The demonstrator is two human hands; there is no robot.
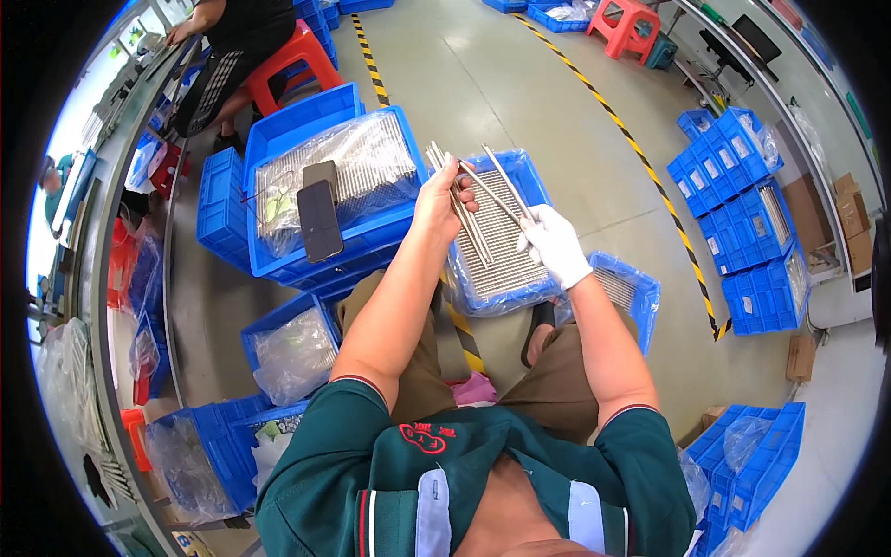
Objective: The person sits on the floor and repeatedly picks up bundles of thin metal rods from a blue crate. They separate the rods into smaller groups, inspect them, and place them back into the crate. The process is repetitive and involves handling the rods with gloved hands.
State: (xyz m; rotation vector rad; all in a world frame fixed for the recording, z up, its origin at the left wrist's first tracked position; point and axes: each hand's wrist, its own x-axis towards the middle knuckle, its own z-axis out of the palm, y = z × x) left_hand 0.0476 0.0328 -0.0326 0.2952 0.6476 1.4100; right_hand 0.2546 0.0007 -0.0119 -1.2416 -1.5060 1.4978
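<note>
While seated over a blue bin (534,176) of metal rods (501,246), the bare left hand (438,200) clenches a fanned bundle of rods (455,190), apparently kept clear for sorting. Gloved right hand (554,241) pinches single rods (506,181) above the bin, seemingly so drops land inside.

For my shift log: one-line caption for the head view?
Bare left hand and gloved right hand sort thin metal rods over a blue bin.

2 phones (318,219) on blue crate (306,125), red stool (626,22), coworker (229,46)
</note>
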